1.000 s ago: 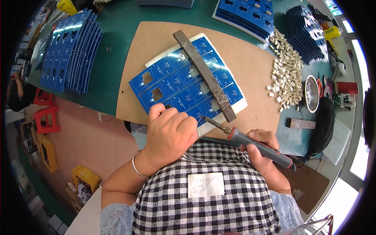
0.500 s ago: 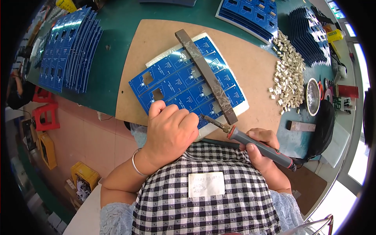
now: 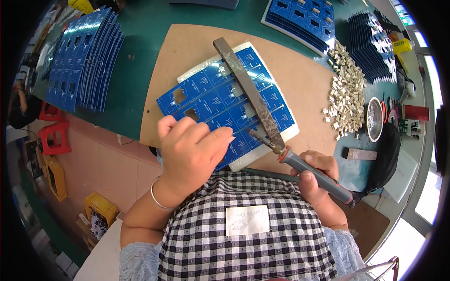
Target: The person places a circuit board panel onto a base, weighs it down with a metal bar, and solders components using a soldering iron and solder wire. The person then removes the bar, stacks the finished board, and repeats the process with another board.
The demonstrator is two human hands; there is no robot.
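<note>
A blue circuit board panel [image 3: 216,104] with square cutouts lies on a white pad [image 3: 248,160], and a dark metal bar [image 3: 248,84] rests across it. My left hand [image 3: 190,145] is over the panel's near left part. Its fingers are curled, with thumb and index pressed together; what they hold, if anything, is too small to make out. In my right hand [image 3: 318,172] is a grey soldering iron [image 3: 309,171], gripped by its handle. The iron's tip points at the panel's near right part, close to the bar; whether it touches cannot be told.
On the right lies a heap of small metal parts [image 3: 346,91], beside a round metal dish [image 3: 374,119]. Stacked blue boards stand at left [image 3: 84,61], far right [image 3: 300,21] and beyond the heap [image 3: 370,44]. A brown board [image 3: 304,84] lies under the pad.
My left hand has shifted left and toward me, baring more of the panel. The soldering iron has moved slightly right, its tip up and away from my left hand.
</note>
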